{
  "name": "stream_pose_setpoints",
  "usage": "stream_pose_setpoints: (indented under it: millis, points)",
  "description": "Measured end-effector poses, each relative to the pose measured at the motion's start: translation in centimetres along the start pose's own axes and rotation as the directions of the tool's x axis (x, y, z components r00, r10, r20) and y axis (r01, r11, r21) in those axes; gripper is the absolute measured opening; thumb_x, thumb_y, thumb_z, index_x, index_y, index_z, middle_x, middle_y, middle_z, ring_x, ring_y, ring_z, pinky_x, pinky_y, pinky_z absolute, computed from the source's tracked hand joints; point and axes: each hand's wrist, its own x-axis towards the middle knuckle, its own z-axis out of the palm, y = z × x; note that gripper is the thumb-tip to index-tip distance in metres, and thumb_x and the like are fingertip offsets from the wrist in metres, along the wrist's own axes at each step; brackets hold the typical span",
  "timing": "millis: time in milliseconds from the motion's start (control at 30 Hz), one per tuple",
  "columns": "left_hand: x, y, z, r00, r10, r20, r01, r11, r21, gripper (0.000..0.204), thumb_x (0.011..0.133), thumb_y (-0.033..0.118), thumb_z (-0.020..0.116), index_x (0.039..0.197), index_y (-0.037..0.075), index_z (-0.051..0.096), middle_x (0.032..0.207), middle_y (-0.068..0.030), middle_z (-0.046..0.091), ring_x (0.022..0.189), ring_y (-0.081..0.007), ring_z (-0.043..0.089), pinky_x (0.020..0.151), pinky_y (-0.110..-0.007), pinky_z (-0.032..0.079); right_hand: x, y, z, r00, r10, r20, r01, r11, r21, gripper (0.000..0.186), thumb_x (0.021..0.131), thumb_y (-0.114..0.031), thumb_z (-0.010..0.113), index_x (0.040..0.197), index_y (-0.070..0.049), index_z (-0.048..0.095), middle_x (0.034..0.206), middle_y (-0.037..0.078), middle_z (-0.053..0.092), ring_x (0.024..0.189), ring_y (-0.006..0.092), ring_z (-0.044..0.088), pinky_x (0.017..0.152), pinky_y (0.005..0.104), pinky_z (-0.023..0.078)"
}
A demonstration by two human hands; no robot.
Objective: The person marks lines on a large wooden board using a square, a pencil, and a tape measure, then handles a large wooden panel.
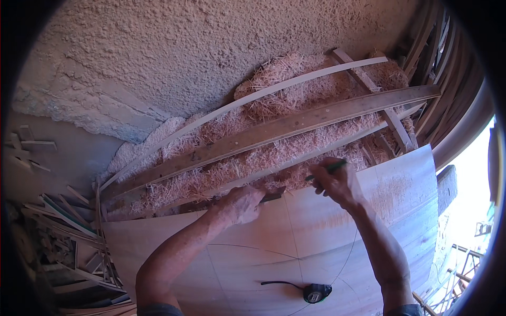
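Note:
Both my arms reach over a pale wooden panel (253, 263) marked with straight and curved pencil lines. My left hand (240, 205), at the panel's far edge, is closed around a short dark tool (272, 197); its exact kind is unclear. To its right, raised near the same edge, my right hand (337, 184) holds a green pencil (336, 166) between bent fingers. The pencil's tip points left, toward the left hand, and stays apart from the dark tool. Nearer me, a black tape measure (317, 293) with a dark strap lies on the panel.
Beyond the panel, long planks (284, 126) and thin strips lie over heaped wood shavings (295, 79) against a rough wall (184, 47). Scrap wood (74, 247) piles up at left. More boards (435, 47) lean at far right. Sawdust (392, 195) covers the panel's right part.

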Motion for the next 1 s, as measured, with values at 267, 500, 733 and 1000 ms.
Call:
stream_pose_setpoints:
  millis: [267, 500, 733, 1000]
  points:
    - [-0.8, 1.4, -1.9, 0.999, -0.017, 0.029, 0.016, 1.000, 0.014, 0.034, 0.084, 0.010, 0.056, 0.117, 0.002, 0.060, 0.100, -0.0230, 0.069, 0.095, -0.0379, 0.068, 0.086, -0.046, 0.055, 3.8, -1.6, 4.8, 0.958, 0.167, 0.233, -0.074, 0.929, -0.362, 0.040, 0.085, -0.030, 0.054, 0.066, 0.001, 0.069, 0.058, 0.012, 0.066, 0.058, 0.0202, 0.069, 0.067, 0.0343, 0.057]
    - [-0.6, 1.2, -1.4, 0.997, -0.059, 0.045, 0.061, 0.998, -0.023, 0.036, 0.080, 0.006, 0.057, 0.115, 0.002, 0.060, 0.096, -0.0238, 0.068, 0.094, -0.0411, 0.066, 0.083, -0.048, 0.054, 4.3, -2.8, 5.5, 0.942, 0.220, 0.252, -0.089, 0.891, -0.445, 0.039, 0.083, -0.028, 0.053, 0.060, 0.000, 0.067, 0.056, 0.013, 0.066, 0.059, 0.0212, 0.069, 0.067, 0.0350, 0.056]
    - [-0.6, 0.9, -1.0, 1.000, -0.007, 0.024, 0.006, 0.999, 0.040, 0.036, 0.081, 0.008, 0.058, 0.116, 0.004, 0.058, 0.096, -0.0242, 0.068, 0.094, -0.0407, 0.066, 0.083, -0.048, 0.054, 4.6, -2.4, 5.5, 0.944, 0.227, 0.239, -0.097, 0.884, -0.458, 0.036, 0.082, -0.026, 0.053, 0.059, -0.002, 0.067, 0.057, 0.012, 0.066, 0.057, 0.0207, 0.069, 0.065, 0.0346, 0.056]
    - [-0.5, 0.9, -1.1, 1.000, -0.013, 0.010, 0.014, 1.000, -0.028, 0.031, 0.084, 0.013, 0.061, 0.114, 0.004, 0.059, 0.094, -0.0238, 0.068, 0.093, -0.0404, 0.066, 0.083, -0.049, 0.053, 5.4, -1.6, 5.7, 0.908, 0.281, 0.310, -0.129, 0.892, -0.432, 0.036, 0.085, -0.027, 0.053, 0.064, 0.000, 0.066, 0.058, 0.012, 0.065, 0.051, 0.0190, 0.065, 0.054, 0.0321, 0.054]
